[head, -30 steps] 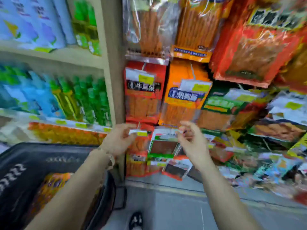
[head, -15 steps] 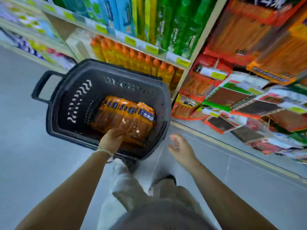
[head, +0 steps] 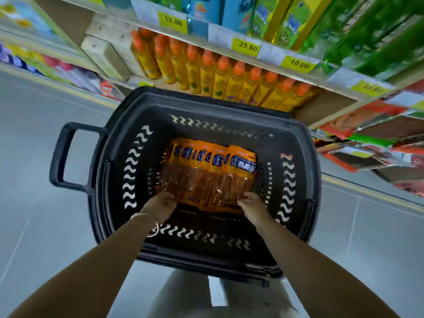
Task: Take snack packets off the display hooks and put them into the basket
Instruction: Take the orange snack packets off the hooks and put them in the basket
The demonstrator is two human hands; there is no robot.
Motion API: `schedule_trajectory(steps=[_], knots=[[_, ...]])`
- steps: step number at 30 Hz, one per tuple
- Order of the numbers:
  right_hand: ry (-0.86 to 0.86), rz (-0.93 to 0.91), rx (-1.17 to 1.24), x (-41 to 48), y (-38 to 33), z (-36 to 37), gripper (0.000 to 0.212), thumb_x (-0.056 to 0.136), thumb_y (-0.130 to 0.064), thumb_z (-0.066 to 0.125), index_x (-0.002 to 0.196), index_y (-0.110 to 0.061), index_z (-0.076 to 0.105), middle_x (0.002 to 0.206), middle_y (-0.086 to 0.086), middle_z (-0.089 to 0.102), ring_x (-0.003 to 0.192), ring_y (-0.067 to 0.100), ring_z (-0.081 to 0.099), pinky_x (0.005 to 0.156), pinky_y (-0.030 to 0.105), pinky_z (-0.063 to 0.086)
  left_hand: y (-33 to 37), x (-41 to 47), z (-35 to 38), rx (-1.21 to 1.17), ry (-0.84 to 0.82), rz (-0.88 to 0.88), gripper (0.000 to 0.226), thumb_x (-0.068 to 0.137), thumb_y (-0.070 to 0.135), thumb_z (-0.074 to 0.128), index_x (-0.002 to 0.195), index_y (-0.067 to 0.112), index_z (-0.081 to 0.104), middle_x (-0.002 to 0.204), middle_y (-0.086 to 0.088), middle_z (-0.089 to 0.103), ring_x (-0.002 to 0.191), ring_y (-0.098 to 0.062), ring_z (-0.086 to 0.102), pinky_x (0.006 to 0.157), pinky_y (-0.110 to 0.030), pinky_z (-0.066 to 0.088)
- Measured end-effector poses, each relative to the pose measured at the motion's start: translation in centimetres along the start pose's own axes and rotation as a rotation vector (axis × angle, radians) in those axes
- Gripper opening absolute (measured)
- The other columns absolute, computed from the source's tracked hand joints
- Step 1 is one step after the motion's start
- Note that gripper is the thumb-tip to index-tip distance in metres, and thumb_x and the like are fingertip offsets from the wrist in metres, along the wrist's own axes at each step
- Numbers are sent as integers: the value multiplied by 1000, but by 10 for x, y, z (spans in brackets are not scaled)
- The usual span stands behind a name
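Grey tiled floor underneath, and the black basket stands right on it, orange packets lying flat on its bottom. Just behind, the bottom shelf carries a row of yellow bottles with orange caps.

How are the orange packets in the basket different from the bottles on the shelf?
The packets lie flat in the basket; the bottles stand upright in a row on the shelf. The packets are bags with blue labels; the bottles are yellow with orange caps. Left hand and right hand touch packets, not bottles. Both show orange.
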State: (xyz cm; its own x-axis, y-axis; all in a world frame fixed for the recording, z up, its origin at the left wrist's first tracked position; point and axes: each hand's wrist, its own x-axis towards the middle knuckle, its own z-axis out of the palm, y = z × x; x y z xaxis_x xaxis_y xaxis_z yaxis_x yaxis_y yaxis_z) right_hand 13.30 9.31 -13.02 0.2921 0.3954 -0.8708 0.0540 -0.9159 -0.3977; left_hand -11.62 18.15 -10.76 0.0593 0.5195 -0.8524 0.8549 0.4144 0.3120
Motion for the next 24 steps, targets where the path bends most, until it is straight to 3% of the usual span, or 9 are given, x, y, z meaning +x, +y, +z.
schedule_trajectory(steps=[3,6,10,13,15,17,18,20,24], knots=[[95,63,-7,39,16,9,39,88,-14,62,125,-7,53,119,11,60,101,22,59,86,28,44,-3,30,4,20,-42,-17,26,95,18,49,118,15,59,103,-5,60,90,-19,54,78,-25,39],[141,95,7,70,29,17,39,88,-14,60,126,-8,56,113,9,63,106,26,60,82,28,44,-6,54,16,20,-75,15,26,97,18,44,116,14,61,111,-5,63,99,-21,57,87,-27,41],[182,74,78,105,33,29,30,94,-29,52,124,-24,56,107,-7,57,90,11,56,79,26,41,-12,77,27,-33,-142,-15,31,96,21,49,125,12,56,123,-10,60,112,-25,55,100,-32,40],[198,60,63,129,33,37,27,97,-35,47,119,-24,56,116,0,62,79,3,55,69,24,42,-14,92,21,-32,-146,-5,31,97,29,48,123,17,59,123,-2,59,113,-21,54,96,-28,39],[240,109,73,141,32,42,46,98,-35,43,142,-22,39,132,4,53,98,12,59,82,26,45,-14,96,15,-104,-45,-19,30,96,27,49,124,18,57,116,3,56,108,-16,52,90,-23,35],[216,179,48,148,27,52,59,98,-40,40,150,-21,20,150,7,35,130,29,43,107,37,36,-15,98,11,-178,48,-37,30,95,24,50,124,18,56,109,5,53,100,-12,49,85,-22,34],[207,187,23,150,26,59,63,97,-45,40,151,-21,17,153,8,29,136,30,35,112,41,30,-15,99,10,-190,62,-38,30,95,24,51,124,18,55,107,6,52,98,-10,48,83,-21,33],[217,137,-51,145,24,74,68,94,-50,43,150,-19,20,150,12,32,134,32,36,111,40,31,-14,101,11,-189,62,-38,29,95,24,51,123,18,56,110,5,54,98,-9,47,83,-21,33],[265,-14,-134,131,31,91,69,78,-51,69,133,-18,42,135,13,39,123,33,44,95,36,38,-15,101,13,-183,42,-29,34,93,29,52,126,20,56,117,2,56,99,-11,50,84,-22,35]])
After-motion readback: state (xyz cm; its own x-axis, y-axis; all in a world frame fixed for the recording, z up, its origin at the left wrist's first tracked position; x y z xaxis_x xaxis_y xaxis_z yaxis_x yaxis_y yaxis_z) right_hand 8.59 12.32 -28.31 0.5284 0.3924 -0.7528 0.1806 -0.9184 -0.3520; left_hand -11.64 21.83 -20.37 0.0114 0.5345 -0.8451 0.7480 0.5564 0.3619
